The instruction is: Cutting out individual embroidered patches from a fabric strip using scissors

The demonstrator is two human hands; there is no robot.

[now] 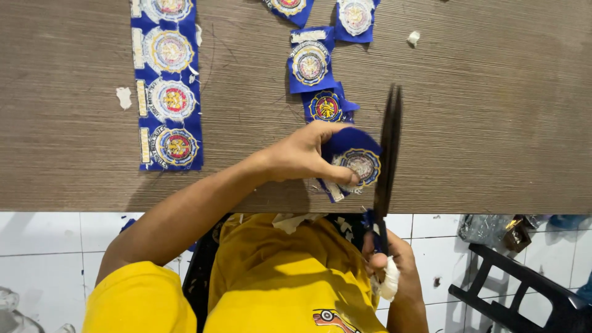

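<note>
My left hand [308,154] grips a piece of blue cloth with a round embroidered badge [361,165], holding it just above the near edge of the wooden table [493,123]. My right hand [388,262], with a white wrap on one finger, holds the handles of black scissors [388,154]. The blades point away from me and stand right beside the badge's right edge. Whether the blades touch the cloth I cannot tell.
A long blue strip of several badges [168,86] lies at the left of the table. Loose cut badge patches [311,61] lie in the middle near the far edge, with white scraps [124,97] around. A black chair [524,290] stands on the white tiled floor at the right.
</note>
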